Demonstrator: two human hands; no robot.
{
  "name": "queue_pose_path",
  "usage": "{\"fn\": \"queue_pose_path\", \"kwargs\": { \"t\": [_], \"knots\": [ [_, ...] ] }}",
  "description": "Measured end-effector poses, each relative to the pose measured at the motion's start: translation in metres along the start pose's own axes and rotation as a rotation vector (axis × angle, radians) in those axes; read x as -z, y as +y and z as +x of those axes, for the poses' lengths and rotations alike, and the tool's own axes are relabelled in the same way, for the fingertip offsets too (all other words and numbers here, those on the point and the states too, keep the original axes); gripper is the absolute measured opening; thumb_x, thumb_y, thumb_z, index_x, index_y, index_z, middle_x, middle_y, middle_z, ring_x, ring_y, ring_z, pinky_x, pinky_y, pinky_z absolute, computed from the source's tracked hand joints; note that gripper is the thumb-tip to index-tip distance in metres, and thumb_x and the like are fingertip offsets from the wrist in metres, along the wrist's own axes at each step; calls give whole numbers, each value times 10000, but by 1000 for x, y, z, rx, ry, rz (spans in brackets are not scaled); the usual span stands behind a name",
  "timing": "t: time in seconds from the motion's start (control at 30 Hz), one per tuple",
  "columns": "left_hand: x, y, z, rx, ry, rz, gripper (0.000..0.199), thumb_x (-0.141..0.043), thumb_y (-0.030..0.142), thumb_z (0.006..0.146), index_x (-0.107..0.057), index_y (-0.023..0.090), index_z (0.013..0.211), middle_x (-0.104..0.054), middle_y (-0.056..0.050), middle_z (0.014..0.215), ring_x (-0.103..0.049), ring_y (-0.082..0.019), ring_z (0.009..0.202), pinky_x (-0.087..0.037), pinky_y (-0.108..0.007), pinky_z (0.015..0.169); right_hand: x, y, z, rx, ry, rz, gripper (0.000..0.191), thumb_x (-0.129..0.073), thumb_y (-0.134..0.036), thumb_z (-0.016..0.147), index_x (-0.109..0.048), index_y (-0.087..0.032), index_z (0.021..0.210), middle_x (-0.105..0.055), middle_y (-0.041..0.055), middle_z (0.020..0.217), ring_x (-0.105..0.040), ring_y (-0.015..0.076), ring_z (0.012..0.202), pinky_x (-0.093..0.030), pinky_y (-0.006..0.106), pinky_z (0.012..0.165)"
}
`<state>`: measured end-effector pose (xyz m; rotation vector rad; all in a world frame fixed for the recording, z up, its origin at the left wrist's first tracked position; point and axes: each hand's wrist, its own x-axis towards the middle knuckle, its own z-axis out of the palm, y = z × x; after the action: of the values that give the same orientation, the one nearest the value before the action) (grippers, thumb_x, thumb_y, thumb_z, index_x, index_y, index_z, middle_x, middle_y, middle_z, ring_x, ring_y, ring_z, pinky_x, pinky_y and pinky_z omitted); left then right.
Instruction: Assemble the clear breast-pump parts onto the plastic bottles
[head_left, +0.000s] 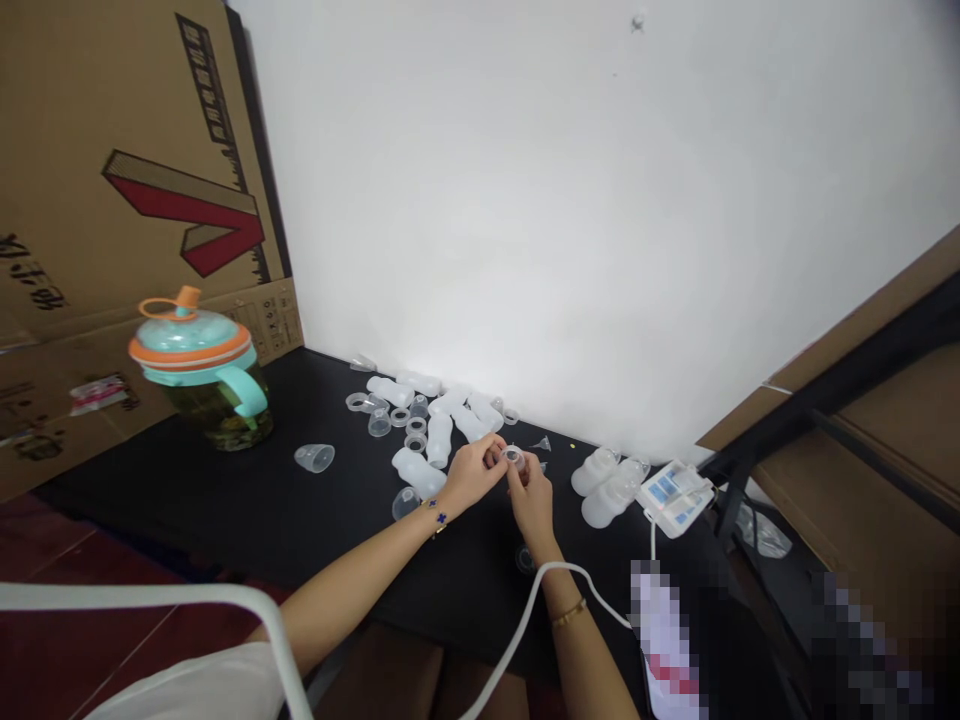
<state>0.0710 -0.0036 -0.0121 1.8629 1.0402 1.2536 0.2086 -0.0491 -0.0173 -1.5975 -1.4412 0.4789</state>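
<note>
Fingers (491, 458) of both hands pinch a clear ring (513, 458), opening seemingly upward

Two hands: left hand (472, 472), right hand (531, 497). One small clear piece (513, 457) between them. One jug (199, 365). Seven white bottles (439, 440) in big pile. Two more bottles (600, 490) by box. One white box (675, 498). One white cord (525, 610). Three clear cups (314, 458). About five rings (416, 425), too small to count for sure.
</note>
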Motion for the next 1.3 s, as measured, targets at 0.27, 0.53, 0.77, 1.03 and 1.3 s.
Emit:
{"fn": "queue_pose_path", "kwargs": {
  "t": [0.27, 0.53, 0.77, 1.03, 1.3],
  "knots": [
    [1, 4, -1, -11, -4, 71, 93, -578, 287, 912, -636, 217, 933, -669, 19, 768, -594, -136, 677, -441, -246, 645, 2, 1, 1, 44, 45, 75, 390, -501, -531, 949, -641, -202, 1105, -707, 35, 827, -642, 181, 607, -487, 280, 596],
    [1, 5, -1, -22, 3, 40, 186, -572, 377, 949, -640, 212, 897, -631, 16, 741, -584, -142, 686, -434, -245, 631, 3, -1, 0, 64, 57, 90, 401, -467, -556, 975, -646, -210, 1071, -709, 30, 775, -643, 185, 589, -502, 286, 589],
    [0, 6, -1, -2, -5, -53, 181, -575, 361, 941, -644, 200, 895, -624, 11, 775, -568, -133, 697, -438, -228, 622, 2, -3, -2, 67, 62, 98, 368, -471, -540, 973, -611, -214, 1069, -685, 11, 729, -650, 187, 580, -497, 279, 586],
    [-1, 5, 0, 12, -9, -130, 207, -593, 385, 932, -654, 191, 897, -627, 3, 784, -568, -134, 697, -446, -226, 621, 1, -3, -1, 72, 63, 99, 339, -473, -524, 965, -594, -213, 1025, -665, 1, 695, -644, 182, 557, -490, 277, 575],
    [-2, 2, 1, 6, -11, -144, 172, -603, 352, 916, -652, 192, 878, -638, 2, 824, -566, -124, 680, -449, -224, 620, 0, -3, -2, 71, 57, 74, 342, -450, -523, 965, -592, -215, 1011, -658, 8, 675, -632, 185, 554, -475, 278, 562]
  ]
}}
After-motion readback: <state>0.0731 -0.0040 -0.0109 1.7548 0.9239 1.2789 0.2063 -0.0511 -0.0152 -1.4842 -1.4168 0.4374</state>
